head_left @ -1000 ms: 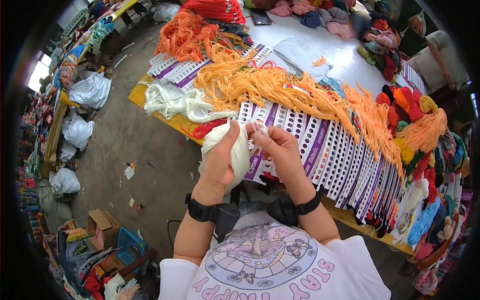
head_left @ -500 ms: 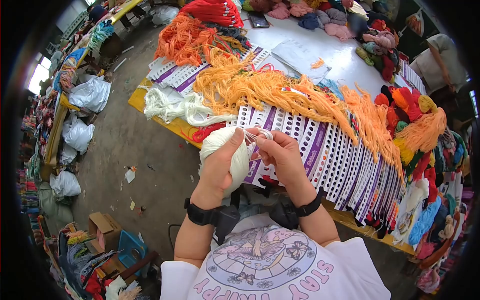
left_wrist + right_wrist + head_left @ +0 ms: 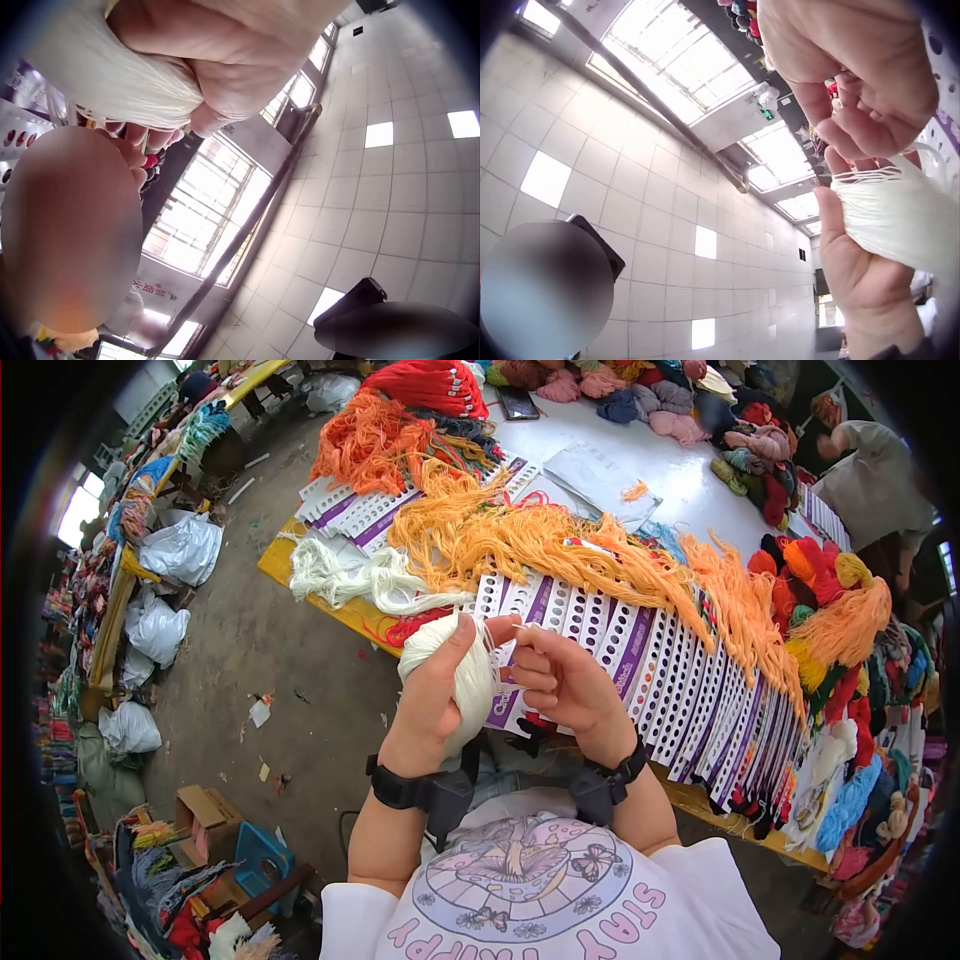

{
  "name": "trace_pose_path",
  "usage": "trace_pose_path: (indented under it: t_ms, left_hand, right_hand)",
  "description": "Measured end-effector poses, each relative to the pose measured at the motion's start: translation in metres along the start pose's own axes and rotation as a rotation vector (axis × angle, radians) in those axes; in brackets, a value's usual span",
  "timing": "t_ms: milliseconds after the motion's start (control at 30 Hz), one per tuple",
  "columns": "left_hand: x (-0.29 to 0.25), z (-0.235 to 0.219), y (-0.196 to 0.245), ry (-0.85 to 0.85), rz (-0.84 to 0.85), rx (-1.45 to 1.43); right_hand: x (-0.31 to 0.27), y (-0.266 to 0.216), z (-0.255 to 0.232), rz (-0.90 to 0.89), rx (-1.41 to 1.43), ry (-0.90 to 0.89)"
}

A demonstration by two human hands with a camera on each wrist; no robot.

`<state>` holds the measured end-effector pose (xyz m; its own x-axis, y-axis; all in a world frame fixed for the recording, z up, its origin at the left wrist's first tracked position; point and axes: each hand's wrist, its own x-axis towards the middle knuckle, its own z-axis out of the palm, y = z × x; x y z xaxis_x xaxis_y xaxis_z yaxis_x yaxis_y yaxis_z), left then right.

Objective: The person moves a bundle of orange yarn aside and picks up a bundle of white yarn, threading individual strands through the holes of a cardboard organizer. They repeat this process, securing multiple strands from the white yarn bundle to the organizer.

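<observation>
My left hand [image 3: 425,700] holds a thick skein of cream yarn [image 3: 473,690], with the thumb lying along its near side and the other fingers largely hidden behind it. Just right of the skein, my right hand [image 3: 572,685] has its fingers curled, and thumb and forefinger pinch a fine cream strand. In the right wrist view, several loose strands stand out from the top of the skein [image 3: 889,217] close to the right fingertips. The left wrist view shows the skein [image 3: 112,82] against the left palm. Below the hands lie overlapping white and purple punched cards [image 3: 625,650].
Orange yarn hanks [image 3: 560,545] drape across the cards, and a looser white hank [image 3: 365,580] lies at the yellow table edge [image 3: 285,555]. Darker orange and red bundles [image 3: 430,382] are piled behind. Mixed skeins [image 3: 835,595] heap at the right. Another person [image 3: 880,480] stands at the far right.
My right hand has shifted and turned, and the white loop seen about its fingertips has shrunk to a fine strand. The left hand keeps its hold on the skein. The person at far right has moved.
</observation>
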<state>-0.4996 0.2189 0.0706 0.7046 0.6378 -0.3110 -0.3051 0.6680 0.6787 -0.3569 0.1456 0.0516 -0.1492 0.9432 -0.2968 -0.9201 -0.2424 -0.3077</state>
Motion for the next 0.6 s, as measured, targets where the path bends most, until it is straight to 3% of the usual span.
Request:
trace_pose_path:
  t_ms: [67, 167, 367, 600]
  left_hand:
    - [-0.004, 0.006, 0.003, -0.041, -0.007, 0.006]
    - [-0.004, 0.004, 0.002, -0.051, -0.018, 0.022]
    - [-0.003, 0.001, 0.001, -0.109, -0.052, 0.029]
    - [-0.005, 0.006, 0.002, -0.101, -0.024, 0.069]
  right_hand:
    - [-0.003, -0.001, 0.004, -0.053, -0.256, 0.037]
    - [-0.004, 0.005, 0.013, -0.177, -0.652, 0.226]
    - [-0.001, 0.012, 0.021, -0.322, -0.665, 0.246]
    - [0.001, 0.012, 0.016, -0.314, -0.683, 0.265]
